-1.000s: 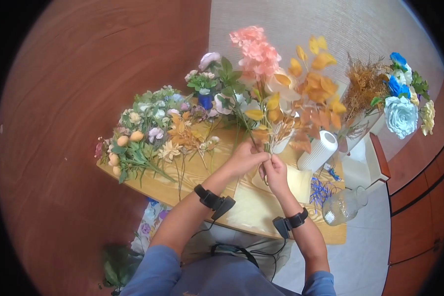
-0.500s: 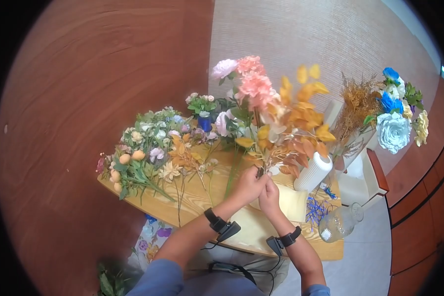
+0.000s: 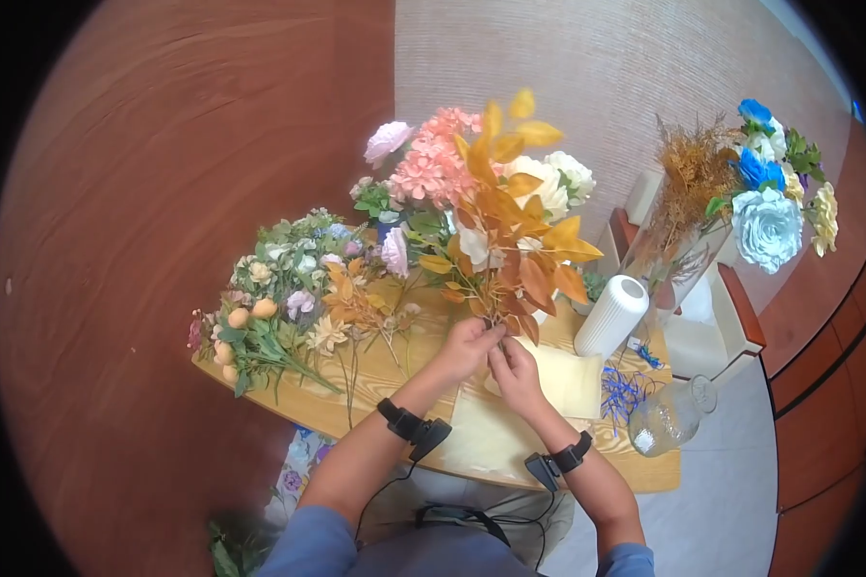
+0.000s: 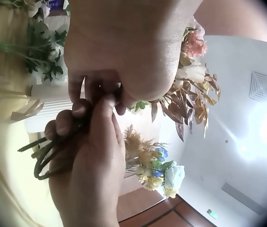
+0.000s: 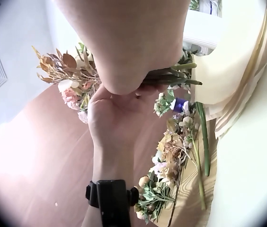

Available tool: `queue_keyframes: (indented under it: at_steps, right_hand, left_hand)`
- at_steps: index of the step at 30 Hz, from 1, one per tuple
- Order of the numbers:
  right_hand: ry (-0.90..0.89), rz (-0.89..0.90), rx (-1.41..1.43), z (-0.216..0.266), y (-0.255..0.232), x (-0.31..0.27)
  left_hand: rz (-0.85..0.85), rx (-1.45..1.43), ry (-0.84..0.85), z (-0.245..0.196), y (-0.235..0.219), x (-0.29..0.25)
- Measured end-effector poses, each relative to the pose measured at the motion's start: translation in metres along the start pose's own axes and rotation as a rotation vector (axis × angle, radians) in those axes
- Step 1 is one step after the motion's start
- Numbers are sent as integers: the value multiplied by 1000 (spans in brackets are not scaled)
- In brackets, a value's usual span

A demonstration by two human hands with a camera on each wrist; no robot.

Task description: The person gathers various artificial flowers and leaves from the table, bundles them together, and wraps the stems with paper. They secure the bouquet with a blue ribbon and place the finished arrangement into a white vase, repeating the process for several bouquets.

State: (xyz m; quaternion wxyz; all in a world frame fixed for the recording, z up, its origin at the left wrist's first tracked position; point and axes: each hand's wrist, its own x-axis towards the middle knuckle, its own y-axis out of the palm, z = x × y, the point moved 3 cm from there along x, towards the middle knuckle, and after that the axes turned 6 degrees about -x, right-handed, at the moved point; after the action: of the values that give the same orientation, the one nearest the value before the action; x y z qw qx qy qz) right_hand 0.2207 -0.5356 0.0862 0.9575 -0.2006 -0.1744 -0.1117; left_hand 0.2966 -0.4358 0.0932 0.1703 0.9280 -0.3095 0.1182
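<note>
Both hands hold one bouquet of artificial flowers upright above the table. My left hand [image 3: 467, 348] grips the stems just under the leaves, and my right hand [image 3: 518, 377] holds them right below, the two touching. In the bouquet are a golden leaf branch [image 3: 520, 236] facing me, coral-pink hydrangea blooms [image 3: 433, 168], pale lilac peonies [image 3: 387, 142] and cream flowers [image 3: 553, 183]. The cut stem ends [image 5: 183, 76] stick out past the hands in the right wrist view. One stem [image 4: 40, 169] is bent into a loop below the right hand's fingers in the left wrist view.
Loose flower sprays [image 3: 279, 279] pile on the wooden table [image 3: 423, 351] at left. Cream wrapping sheets [image 3: 491, 438] lie in front of me. At right are a white ribbed vase [image 3: 613, 317], blue ribbon [image 3: 628, 394], a glass vase [image 3: 672, 418] and a tall filled vase [image 3: 669, 255].
The bouquet has shifted left and turned. Its golden leaves now face me, and cream flowers show on its right side. Both hands stay on the stems.
</note>
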Motion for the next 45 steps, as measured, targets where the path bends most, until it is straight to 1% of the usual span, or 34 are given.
queue_keyframes:
  at_steps: [1, 2, 3, 7, 10, 12, 13, 15, 16, 17, 19, 20, 21, 23, 24, 25, 27, 28, 30, 31, 33, 34, 35, 37, 38, 39, 41, 42, 44, 45]
  right_hand:
    - [-5, 3, 100, 5, 0, -1]
    - [-11, 9, 199, 10, 0, -1]
    - [-8, 13, 202, 13, -1, -1]
    - [-12, 28, 228, 8, -2, -2]
    - [-25, 48, 243, 8, 0, 1]
    - [-28, -7, 306, 13, 2, 1]
    - [-22, 4, 309, 16, 2, 0]
    - [73, 58, 348, 19, 0, -1]
    - [77, 90, 363, 17, 0, -1]
    - [84, 101, 363, 17, 0, -1]
    - [108, 121, 425, 16, 1, -1]
    - [120, 133, 425, 16, 1, -2]
    - [126, 151, 426, 17, 0, -2]
    - [142, 128, 411, 18, 0, -2]
    - [149, 138, 404, 16, 0, -2]
    - [151, 172, 410, 15, 3, -2]
    - [162, 114, 427, 12, 2, -1]
    - [161, 141, 430, 12, 2, -1]
    - [195, 125, 449, 13, 0, -1]
    - [193, 149, 452, 15, 1, 0]
    - [150, 111, 443, 20, 0, 1]
    - [152, 88, 424, 25, 2, 1]
    - [153, 100, 425, 29, 4, 2]
    - [122, 38, 396, 35, 7, 5]
    - [109, 22, 406, 32, 8, 6]
    - [110, 33, 405, 34, 10, 8]
    - [95, 21, 397, 45, 10, 12]
    - [103, 14, 406, 50, 10, 14]
    - [87, -14, 372, 54, 12, 19]
    - [67, -45, 340, 55, 12, 21]
  left_hand:
    - [-1, 2, -5, -2, -2, -1]
    - [74, -28, -72, -3, -3, -2]
    - [146, -59, -139, -8, -1, -3]
    - [158, -66, -115, -27, 8, -10]
    - [143, 16, -138, -42, 14, -12]
    - [176, 198, -157, -58, 15, -15]
    - [165, 195, -162, -56, 12, -15]
    - [284, 245, -8, -49, 7, -13]
    - [329, 209, -5, -42, 4, -10]
    - [317, 205, -9, -34, 0, -7]
    - [373, -26, -144, -24, 0, -6]
    - [363, -88, -175, -20, 1, -7]
    - [344, -91, -175, -22, 1, -7]
    - [442, -116, -247, -29, 0, -9]
    - [454, -20, -190, -28, -4, -6]
    - [420, -18, -187, -29, -5, -7]
    - [389, 75, -175, -31, -4, -6]
    - [362, 77, -171, -29, -4, -3]
    - [336, 121, -52, -27, -3, -2]
    - [313, 125, -49, -37, -3, -4]
    - [291, 221, 0, -54, 1, -7]
    - [304, 193, -89, -53, 0, -6]
    - [292, 193, -89, -56, -2, -5]
    - [301, 365, -22, -66, -7, -7]
    - [241, 435, 32, -71, -11, -11]
    - [230, 434, 31, -69, -16, -16]
    - [85, 415, 347, -72, -27, -26]
    - [83, 415, 348, -78, -35, -31]
    - [36, 644, 104, -93, -67, -44]
    - [-12, 682, 61, -99, -84, -48]
